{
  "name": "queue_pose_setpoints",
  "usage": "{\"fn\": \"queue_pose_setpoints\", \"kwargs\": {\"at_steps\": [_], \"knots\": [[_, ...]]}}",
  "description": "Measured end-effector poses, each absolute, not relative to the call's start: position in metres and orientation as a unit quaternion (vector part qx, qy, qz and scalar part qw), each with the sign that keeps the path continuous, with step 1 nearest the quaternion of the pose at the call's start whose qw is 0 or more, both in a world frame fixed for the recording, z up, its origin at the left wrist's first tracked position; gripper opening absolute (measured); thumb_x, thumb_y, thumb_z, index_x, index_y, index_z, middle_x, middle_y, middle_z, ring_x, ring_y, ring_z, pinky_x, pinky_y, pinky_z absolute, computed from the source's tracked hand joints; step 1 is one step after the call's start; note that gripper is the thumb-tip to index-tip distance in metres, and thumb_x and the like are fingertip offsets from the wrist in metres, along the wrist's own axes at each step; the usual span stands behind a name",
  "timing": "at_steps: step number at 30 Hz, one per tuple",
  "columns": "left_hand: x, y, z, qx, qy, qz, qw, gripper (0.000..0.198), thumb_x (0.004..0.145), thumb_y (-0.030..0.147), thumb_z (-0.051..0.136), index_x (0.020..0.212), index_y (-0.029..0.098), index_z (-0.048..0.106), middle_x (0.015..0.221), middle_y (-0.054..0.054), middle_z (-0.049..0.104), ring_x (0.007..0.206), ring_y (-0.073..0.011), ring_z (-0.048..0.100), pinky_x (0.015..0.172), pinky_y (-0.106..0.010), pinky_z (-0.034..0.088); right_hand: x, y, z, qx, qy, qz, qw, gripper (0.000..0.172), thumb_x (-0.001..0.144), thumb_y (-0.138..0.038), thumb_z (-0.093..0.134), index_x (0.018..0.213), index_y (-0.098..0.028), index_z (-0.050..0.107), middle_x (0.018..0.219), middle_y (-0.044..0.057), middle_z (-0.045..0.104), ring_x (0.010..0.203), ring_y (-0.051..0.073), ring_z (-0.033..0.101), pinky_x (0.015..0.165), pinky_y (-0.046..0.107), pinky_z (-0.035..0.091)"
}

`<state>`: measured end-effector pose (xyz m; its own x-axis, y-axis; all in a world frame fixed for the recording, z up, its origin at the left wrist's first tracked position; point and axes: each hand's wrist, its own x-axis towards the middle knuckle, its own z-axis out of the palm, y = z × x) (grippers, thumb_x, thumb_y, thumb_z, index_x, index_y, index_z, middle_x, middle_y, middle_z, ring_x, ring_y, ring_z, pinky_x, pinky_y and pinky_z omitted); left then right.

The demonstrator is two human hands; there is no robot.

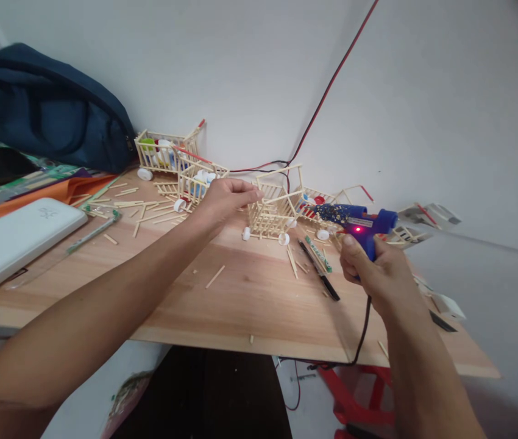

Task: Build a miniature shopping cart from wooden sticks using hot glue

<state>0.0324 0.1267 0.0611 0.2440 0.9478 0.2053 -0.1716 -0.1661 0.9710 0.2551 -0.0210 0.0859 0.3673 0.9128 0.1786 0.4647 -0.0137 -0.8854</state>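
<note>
A miniature cart of thin wooden sticks [268, 219] stands on white round wheels near the middle of the table. My left hand [229, 201] reaches to its upper left corner, with thumb and fingers pinched on the frame there. The exact spot between the fingertips is hidden. In my right hand [373, 268] is a blue glue gun [364, 222], its red light lit. The gun's speckled front end points left toward the cart, beside another stick cart [332, 198] with red parts. A black cord hangs from the gun's handle.
More stick carts [163, 152] with colourful contents stand along the wall. Loose sticks [158, 216] lie scattered at left. A black pen [320, 271], a white power bank [25, 241] and a dark blue bag [58, 110] are on the table. Below is a red stool [359, 396].
</note>
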Motion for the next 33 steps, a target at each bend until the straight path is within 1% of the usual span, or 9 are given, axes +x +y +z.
{"fn": "queue_pose_setpoints", "kwargs": {"at_steps": [9, 17, 23, 33], "knots": [[0.0324, 0.1271, 0.0613, 0.566, 0.340, 0.507, 0.554, 0.029, 0.058, 0.038, 0.081, 0.069, 0.013, 0.071, 0.066, -0.001, 0.064, 0.060, -0.0083, 0.050, 0.063, -0.023, 0.039, 0.2557, -0.0213, 0.0893, -0.671, -0.527, 0.231, 0.468, 0.047, 0.074, -0.061, 0.065, 0.065, -0.021, 0.041, 0.052, -0.005, 0.036, 0.044, 0.007, 0.033, 0.038, 0.021, 0.028], [0.0325, 0.1283, 0.0609, 0.563, 0.338, 0.510, 0.555, 0.028, 0.056, 0.037, 0.081, 0.068, 0.013, 0.071, 0.067, 0.000, 0.064, 0.061, -0.0081, 0.050, 0.064, -0.024, 0.040, 0.2563, -0.0207, 0.0902, -0.667, -0.527, 0.235, 0.471, 0.047, 0.075, -0.059, 0.065, 0.064, -0.021, 0.039, 0.052, -0.005, 0.037, 0.044, 0.007, 0.032, 0.038, 0.021, 0.027], [0.0320, 0.1292, 0.0591, 0.569, 0.343, 0.507, 0.549, 0.030, 0.057, 0.040, 0.080, 0.070, 0.014, 0.071, 0.068, -0.001, 0.065, 0.061, -0.0089, 0.051, 0.064, -0.024, 0.040, 0.2542, -0.0210, 0.0926, -0.668, -0.522, 0.239, 0.474, 0.050, 0.072, -0.061, 0.067, 0.063, -0.020, 0.040, 0.051, -0.005, 0.037, 0.044, 0.006, 0.032, 0.038, 0.020, 0.026], [0.0317, 0.1298, 0.0580, 0.575, 0.339, 0.507, 0.545, 0.031, 0.058, 0.042, 0.079, 0.069, 0.014, 0.071, 0.068, -0.001, 0.065, 0.062, -0.0095, 0.052, 0.064, -0.024, 0.041, 0.2543, -0.0218, 0.0938, -0.664, -0.534, 0.232, 0.469, 0.048, 0.074, -0.060, 0.065, 0.063, -0.021, 0.041, 0.051, -0.005, 0.037, 0.043, 0.007, 0.032, 0.037, 0.021, 0.027]]}}
